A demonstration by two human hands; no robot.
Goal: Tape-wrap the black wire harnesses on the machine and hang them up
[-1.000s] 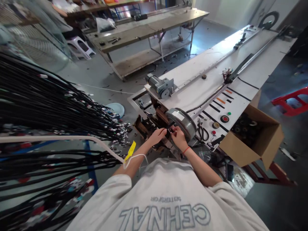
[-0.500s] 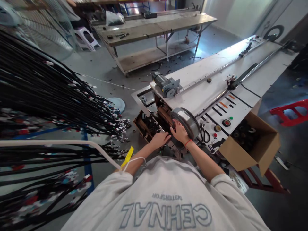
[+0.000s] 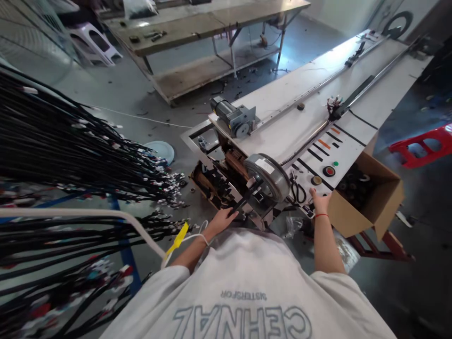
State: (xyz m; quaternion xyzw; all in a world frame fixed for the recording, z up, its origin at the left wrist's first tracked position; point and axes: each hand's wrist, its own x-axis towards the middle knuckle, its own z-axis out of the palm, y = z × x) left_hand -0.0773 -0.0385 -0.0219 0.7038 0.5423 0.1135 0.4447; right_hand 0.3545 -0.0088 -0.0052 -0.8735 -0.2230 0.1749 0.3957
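Workshop bench: left hand (image 3: 221, 220) holds black cable (image 3: 243, 200) running diagonally up-right.

Both arms bare below short sleeves, stretched forward from the bottom of the frame. Left hand (image 3: 221, 220) just left of centre, palm down, fingers (image 3: 231, 213) pointing up and right, closed lightly together. Right hand (image 3: 320, 201) right of centre, well apart from the left, back up, fingers curled, red band at the wrist, forearm near vertical in the frame.
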